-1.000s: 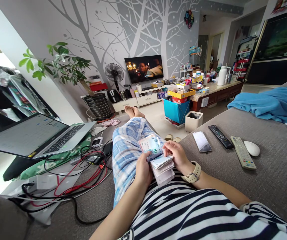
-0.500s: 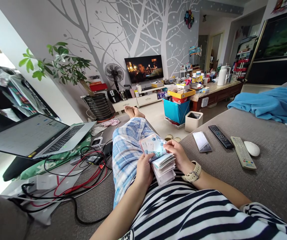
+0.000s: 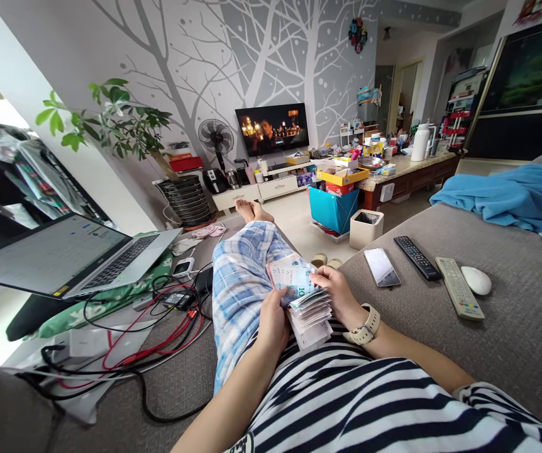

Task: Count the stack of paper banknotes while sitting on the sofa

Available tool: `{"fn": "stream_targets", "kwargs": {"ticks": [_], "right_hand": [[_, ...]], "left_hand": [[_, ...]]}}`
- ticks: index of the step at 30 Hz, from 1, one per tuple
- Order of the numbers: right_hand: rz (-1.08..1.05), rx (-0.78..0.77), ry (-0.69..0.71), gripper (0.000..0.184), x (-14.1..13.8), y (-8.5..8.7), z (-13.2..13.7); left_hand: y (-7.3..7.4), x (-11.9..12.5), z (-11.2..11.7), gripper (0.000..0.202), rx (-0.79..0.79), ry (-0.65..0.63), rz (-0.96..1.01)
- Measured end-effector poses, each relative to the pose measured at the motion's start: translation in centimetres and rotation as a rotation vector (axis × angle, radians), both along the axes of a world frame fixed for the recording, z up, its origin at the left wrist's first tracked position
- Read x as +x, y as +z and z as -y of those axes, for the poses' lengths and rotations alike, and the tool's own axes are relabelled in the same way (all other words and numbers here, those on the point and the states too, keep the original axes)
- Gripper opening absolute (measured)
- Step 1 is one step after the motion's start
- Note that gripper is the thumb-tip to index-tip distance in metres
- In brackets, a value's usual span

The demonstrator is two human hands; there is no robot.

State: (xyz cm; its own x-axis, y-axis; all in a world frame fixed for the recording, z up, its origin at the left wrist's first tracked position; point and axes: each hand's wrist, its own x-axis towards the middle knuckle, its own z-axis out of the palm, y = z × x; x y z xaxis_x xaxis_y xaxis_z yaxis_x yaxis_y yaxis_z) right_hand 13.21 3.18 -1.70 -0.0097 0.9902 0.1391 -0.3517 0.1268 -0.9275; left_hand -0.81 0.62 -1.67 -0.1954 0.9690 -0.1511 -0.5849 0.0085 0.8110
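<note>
I sit on a grey sofa with a thick stack of banknotes (image 3: 305, 307) held over my lap. My left hand (image 3: 271, 322) is wrapped round the left side of the stack from below. My right hand (image 3: 339, 290), with a pale watch on its wrist, pinches the top notes at their right edge and lifts them up. The uppermost notes fan upward, pale green and pink. My legs in blue checked trousers stretch out ahead.
A phone (image 3: 381, 267), two remote controls (image 3: 415, 257) (image 3: 457, 288) and a white mouse (image 3: 476, 280) lie on the sofa to my right. An open laptop (image 3: 70, 255) and tangled cables (image 3: 148, 327) sit to my left. A blue blanket (image 3: 511, 195) lies far right.
My right fingers have flicked further through the top notes, and the lifted notes have shifted slightly to the right. The picture on the television has changed.
</note>
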Motion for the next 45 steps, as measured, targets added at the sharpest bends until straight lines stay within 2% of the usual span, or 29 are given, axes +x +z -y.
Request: {"fn": "stream_targets", "kwargs": {"ticks": [6,12,28,40,45], "right_hand": [[0.018,0.036,0.002,0.031,0.1,0.1,0.4],[0.07,0.11,-0.016,0.032,0.2,0.4,0.8],[0.012,0.112,0.029,0.029,0.0,1.0,1.2],[0.017,0.111,0.042,0.025,0.0,1.2,1.2],[0.015,0.104,0.053,0.024,0.0,1.2,1.1]], "left_hand": [[0.0,0.1,-0.3,0.013,-0.081,0.013,0.1],[0.4,0.2,-0.1,0.012,-0.07,0.0,0.131],[0.1,0.0,-0.3,0.014,-0.001,-0.049,0.06],[1.0,0.2,0.1,0.014,-0.001,-0.036,0.067],[0.8,0.2,0.0,0.012,0.0,-0.041,0.059]]}}
